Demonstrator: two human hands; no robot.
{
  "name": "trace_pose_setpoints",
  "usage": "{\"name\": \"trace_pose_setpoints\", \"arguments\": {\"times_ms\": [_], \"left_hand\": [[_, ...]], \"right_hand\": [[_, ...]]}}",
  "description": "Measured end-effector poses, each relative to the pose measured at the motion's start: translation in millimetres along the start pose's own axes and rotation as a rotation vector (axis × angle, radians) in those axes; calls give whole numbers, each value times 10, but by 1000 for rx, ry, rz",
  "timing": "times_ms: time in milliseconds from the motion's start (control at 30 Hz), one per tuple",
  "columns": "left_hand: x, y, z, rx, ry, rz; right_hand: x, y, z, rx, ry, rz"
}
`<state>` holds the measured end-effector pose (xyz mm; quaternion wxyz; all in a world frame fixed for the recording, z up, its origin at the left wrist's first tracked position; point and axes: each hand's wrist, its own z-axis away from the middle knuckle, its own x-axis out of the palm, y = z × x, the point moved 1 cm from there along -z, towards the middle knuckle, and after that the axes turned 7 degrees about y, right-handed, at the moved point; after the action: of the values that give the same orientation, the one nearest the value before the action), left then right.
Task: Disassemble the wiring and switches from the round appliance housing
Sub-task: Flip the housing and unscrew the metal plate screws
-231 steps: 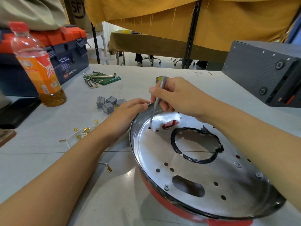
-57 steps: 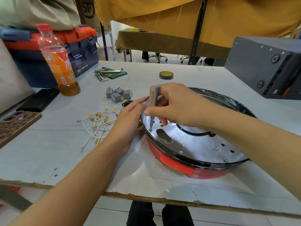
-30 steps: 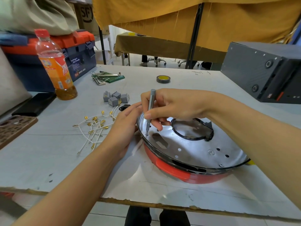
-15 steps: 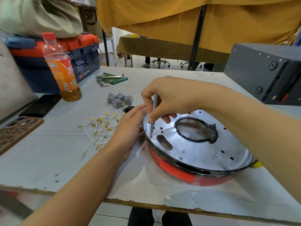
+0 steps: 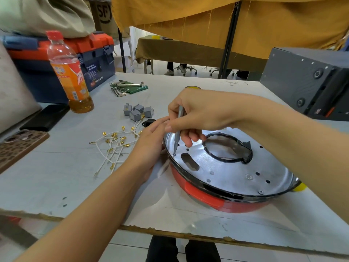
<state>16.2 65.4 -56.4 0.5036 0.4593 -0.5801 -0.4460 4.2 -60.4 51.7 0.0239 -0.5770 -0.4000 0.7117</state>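
Steel housing [image 5: 222, 171] near table edge [image 5: 170, 230]

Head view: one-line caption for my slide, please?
Right hand sets a screwdriver on a screw in the round housing while the left hand steadies its rim.

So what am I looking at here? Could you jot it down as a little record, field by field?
Job: stripping a round red housing
Right hand: holds a slim screwdriver, tip on a screw near the rim
Left hand: rests against the housing's left edge
Already out: white wires with gold terminals, grey switches, lying on the table
Nearby: orange drink bottle, hex keys, toolbox
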Motion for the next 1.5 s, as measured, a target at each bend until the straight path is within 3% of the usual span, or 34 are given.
{"name": "trace_pose_setpoints", "arguments": {"times_ms": [333,533,634,1100,1500], "left_hand": [[5,26,32,-3,-2,-26],[10,17,31,78,-69,-75],[10,17,30,79,-54,-28],[21,-4,19,18,2,17],[34,21,34,-25,-24,78]], "right_hand": [[-65,-43,10,-29,-60,43],[125,69,46,-47,180,-69],[136,142,77,-36,223,-116],[24,62,-33,-85,-77,-25],[-132,-3,-89,10,-152,46]]}}
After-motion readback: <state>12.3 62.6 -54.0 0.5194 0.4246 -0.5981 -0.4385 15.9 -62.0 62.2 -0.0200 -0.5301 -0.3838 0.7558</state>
